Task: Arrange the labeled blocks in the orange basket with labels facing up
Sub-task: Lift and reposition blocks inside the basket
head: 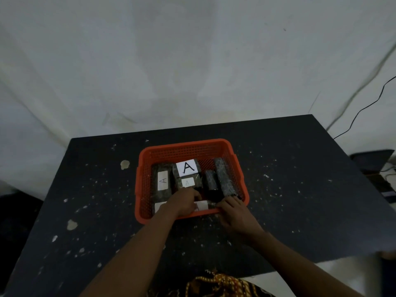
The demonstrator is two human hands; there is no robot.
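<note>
Head: hands (186, 202) over basket (240, 168) blocks (188, 168).

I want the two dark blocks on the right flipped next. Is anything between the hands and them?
Nothing visible. The right hand sits at the near end of the two unlabeled blocks in the orange basket, and the left hand is beside them on the near block.

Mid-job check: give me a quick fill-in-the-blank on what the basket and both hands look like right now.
1. The blocks lie in a basket coloured ____.
2. The biggest label facing up shows the letter ____.
3. Both the left hand and the right hand reach over the basket's ____ wall.
4. The basket stands on a ____ table.

Missing words: orange; A; near; dark
</note>
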